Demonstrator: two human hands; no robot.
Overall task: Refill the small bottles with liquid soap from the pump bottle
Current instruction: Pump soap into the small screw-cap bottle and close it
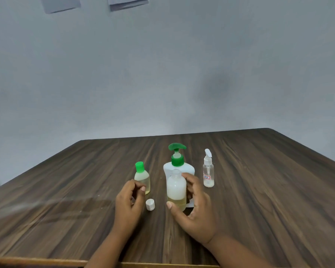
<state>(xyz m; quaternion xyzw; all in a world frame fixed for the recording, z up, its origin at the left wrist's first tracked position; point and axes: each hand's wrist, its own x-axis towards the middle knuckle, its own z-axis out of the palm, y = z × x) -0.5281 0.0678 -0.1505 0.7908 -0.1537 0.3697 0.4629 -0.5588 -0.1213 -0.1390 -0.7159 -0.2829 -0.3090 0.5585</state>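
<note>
On the brown wooden table [259, 200] in front of me, my right hand [196, 211] holds a small open bottle [176, 187]. My thumb lies across the front of it, low down, and my fingers wrap round its right side and back. The bottle stands upright with no lid on. It has white stuff in the upper part and yellow stuff at the bottom.

Right behind it stands the big white pump bottle [170, 168] with its green pump on top. The small bottle hides part of its front, so I cannot tell if the two touch.

My left hand [127, 200] is to the left, just above the table. Its fingers are bent loosely and I hold nothing in them. A little white cap [150, 204] lies on the table between my two hands, close to my left fingers but apart from them.

Just behind my left fingertips stands a small bottle with a green cap [141, 176], with pale yellow liquid inside. My fingertip is in front of it, and I cannot tell if it touches.

A clear spray bottle [208, 172] with a white top stands to the right of the pump bottle, apart from my hand.

Behind the table is a gray wall [162, 74] with papers [128, 2] stuck up high.
</note>
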